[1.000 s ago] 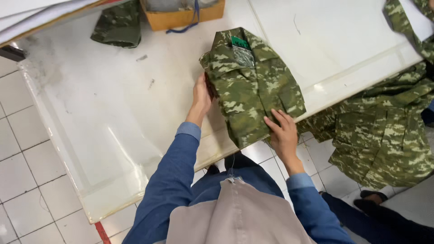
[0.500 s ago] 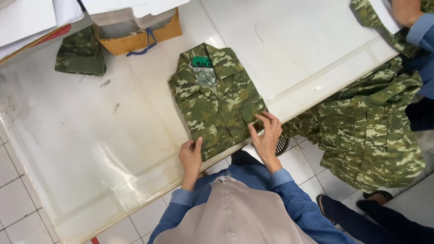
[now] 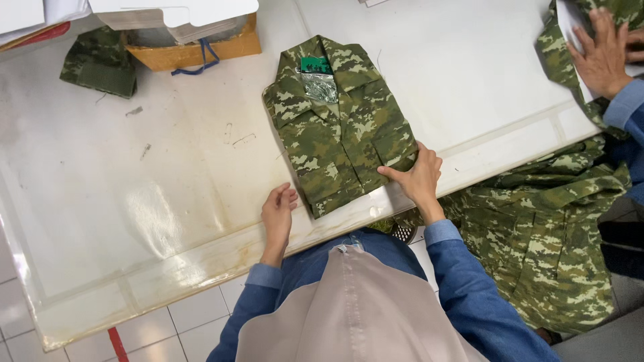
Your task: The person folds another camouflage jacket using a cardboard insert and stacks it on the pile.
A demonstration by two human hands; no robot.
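Head view, looking straight down.

Nearest: grey apron front and blue sleeves of the person, at the bottom of the frame, over a tiled floor (image 3: 194, 315).

Left hand (image 3: 277, 213): lies flat on the white table (image 3: 134, 201) near its front edge, fingers loosely together, grasping nothing. It sits just beside the lower left corner of the folded shirt (image 3: 339, 127); contact with the cloth cannot be told.

Right hand (image 3: 417, 179): palm down, fingers spread, pressing on the lower right corner of the folded shirt, at the table edge. Released, flat touch; not clenched around anything.

Folded shirt: camouflage green, lies on the table straight ahead of the person, collar away, hem at the front edge, slightly tilted. A small green tag and a clear plastic piece (image 3: 318, 80) rest at the collar.

Right of the table edge, lower down: a heap of camouflage clothes (image 3: 543, 234), unfolded, well apart from the left hand, near the right.

Further: a cardboard box (image 3: 201, 50) with a blue strap at the far edge of the table, white sheets on top. Left of it, a small folded camouflage piece (image 3: 97, 60).

Far right corner: another person's hand (image 3: 604, 53) in a blue sleeve, flat on camouflage cloth and a white sheet.
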